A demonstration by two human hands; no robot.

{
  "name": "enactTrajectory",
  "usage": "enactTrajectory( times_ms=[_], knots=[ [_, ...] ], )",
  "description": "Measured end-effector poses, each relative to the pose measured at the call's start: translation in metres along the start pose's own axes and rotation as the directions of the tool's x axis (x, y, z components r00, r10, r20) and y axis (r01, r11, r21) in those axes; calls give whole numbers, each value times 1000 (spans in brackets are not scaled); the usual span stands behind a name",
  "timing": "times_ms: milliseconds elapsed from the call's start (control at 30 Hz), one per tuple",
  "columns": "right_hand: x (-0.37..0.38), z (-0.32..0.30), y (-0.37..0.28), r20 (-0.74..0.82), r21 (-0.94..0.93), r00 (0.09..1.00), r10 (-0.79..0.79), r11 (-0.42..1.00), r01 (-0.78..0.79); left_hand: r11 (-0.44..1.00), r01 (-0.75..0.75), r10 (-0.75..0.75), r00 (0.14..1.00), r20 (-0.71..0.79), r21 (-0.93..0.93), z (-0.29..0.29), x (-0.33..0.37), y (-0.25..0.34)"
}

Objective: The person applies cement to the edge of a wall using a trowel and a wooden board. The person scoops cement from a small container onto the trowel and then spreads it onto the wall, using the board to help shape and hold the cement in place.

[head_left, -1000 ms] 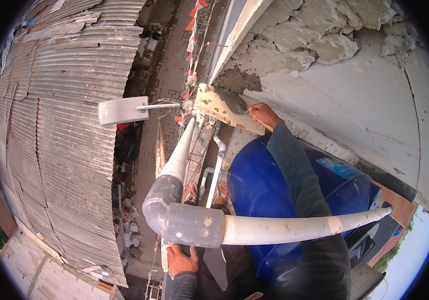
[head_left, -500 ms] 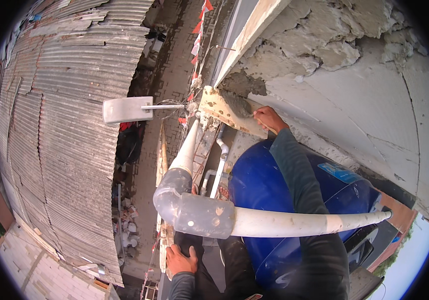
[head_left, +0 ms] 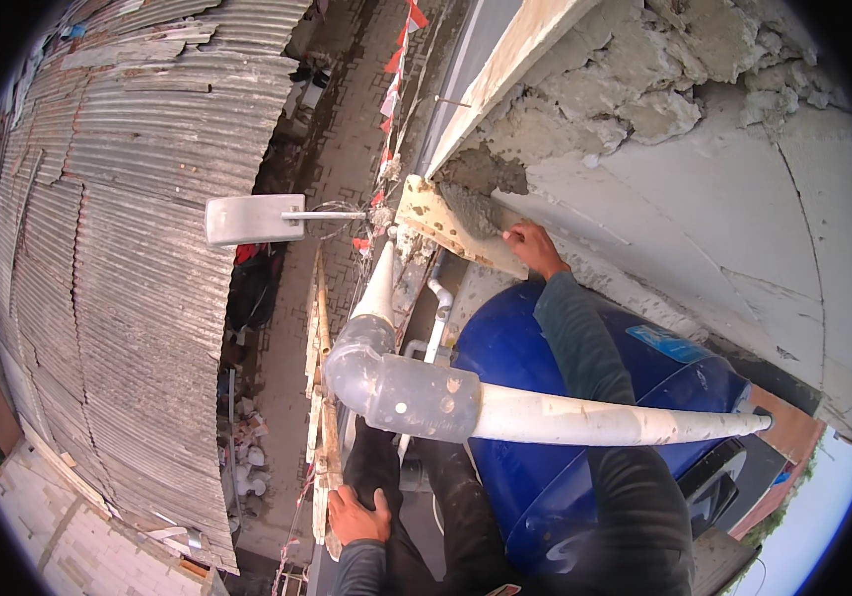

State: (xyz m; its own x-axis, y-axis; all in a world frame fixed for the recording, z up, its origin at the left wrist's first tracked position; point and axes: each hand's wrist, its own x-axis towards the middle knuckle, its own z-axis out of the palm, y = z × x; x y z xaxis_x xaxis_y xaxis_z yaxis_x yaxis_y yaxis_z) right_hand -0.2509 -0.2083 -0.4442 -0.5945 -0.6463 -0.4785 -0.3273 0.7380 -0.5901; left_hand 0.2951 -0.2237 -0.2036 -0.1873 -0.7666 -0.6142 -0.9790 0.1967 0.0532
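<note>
Wet mortar (head_left: 473,207) sits on a wooden float (head_left: 443,224) pressed against the rough wall (head_left: 704,189), right hand (head_left: 535,248) closed on its edge, left hand (head_left: 355,517) braced flat on a plank (head_left: 322,437); plastering step, next likely needing a firm upward smear.

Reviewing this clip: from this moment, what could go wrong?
1. The right hand presses a mortar-loaded board against the wall, high above the alley; wet mortar could drop below.
2. The person seems perched aloft, the left hand bracing on a wooden strip; a slip could mean a fall.
</note>
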Motion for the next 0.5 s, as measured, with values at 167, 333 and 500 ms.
enactTrajectory(
  times_ms=[167, 333, 500],
  knots=[
    [-11, -8, -5, -27, 6, 999, -24, 1000, 24, 1000, 16, -16, 1000, 1, 18, 1, 0, 1],
    [-26, -10, -22, -66, 52, 998, 11, 999, -8, 1000, 21, -21, 1000, -4, 20, 5, 0, -2],
    [-36, -22, -33, -84, 60, 996, 7, 998, -2, 998, 28, -30, 999, 42, 50, 0, 2, 2]
  ],
)
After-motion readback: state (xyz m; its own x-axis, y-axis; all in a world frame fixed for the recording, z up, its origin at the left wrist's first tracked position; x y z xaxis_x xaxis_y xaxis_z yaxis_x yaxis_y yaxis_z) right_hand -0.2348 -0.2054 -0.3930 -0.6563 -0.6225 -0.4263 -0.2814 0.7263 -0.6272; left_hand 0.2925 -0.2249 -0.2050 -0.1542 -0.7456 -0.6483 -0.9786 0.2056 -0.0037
